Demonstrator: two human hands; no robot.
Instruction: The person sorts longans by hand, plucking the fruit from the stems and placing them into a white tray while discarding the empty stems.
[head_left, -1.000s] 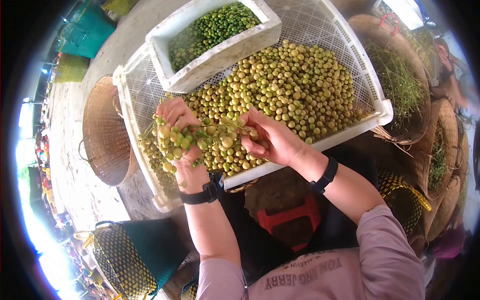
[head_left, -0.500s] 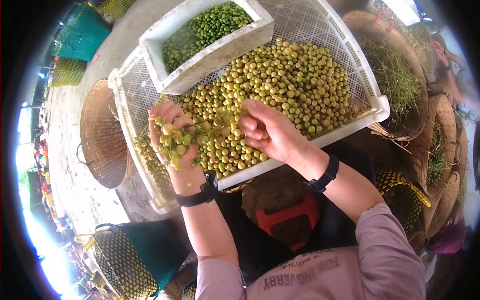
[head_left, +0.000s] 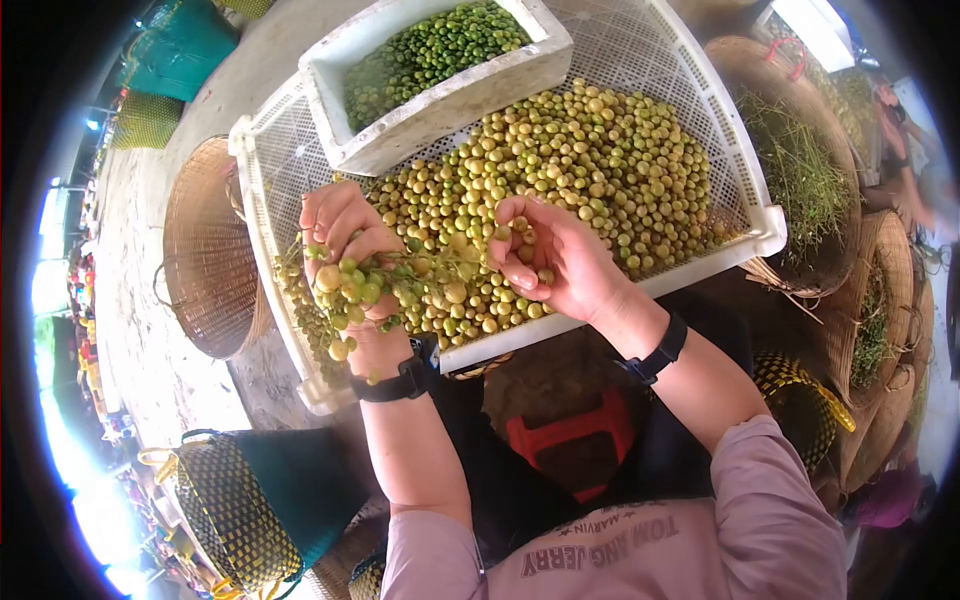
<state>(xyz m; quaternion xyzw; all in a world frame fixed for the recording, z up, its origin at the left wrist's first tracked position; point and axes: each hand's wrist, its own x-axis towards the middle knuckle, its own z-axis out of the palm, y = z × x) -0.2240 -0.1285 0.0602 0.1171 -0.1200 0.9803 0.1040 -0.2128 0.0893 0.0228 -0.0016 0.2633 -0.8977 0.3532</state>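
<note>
My left hand is closed round a cluster of round yellow-green fruits on thin stems, above the left part of a white perforated crate. My right hand curls beside the cluster's right end, its fingers round a few loose fruits. Below and behind both hands, a heap of yellow-green fruits lies in the crate. A white foam box with small darker green fruits rests on the crate's far left part.
A woven basket stands left. Another, holding green stems, is at right, near more baskets. A checked bag is lower left, a red stool below the crate. Part of another person shows far right.
My right hand's fingers have opened slightly, and fruits now show between them. The cluster under my left hand has shifted a little. The whole view has moved slightly.
</note>
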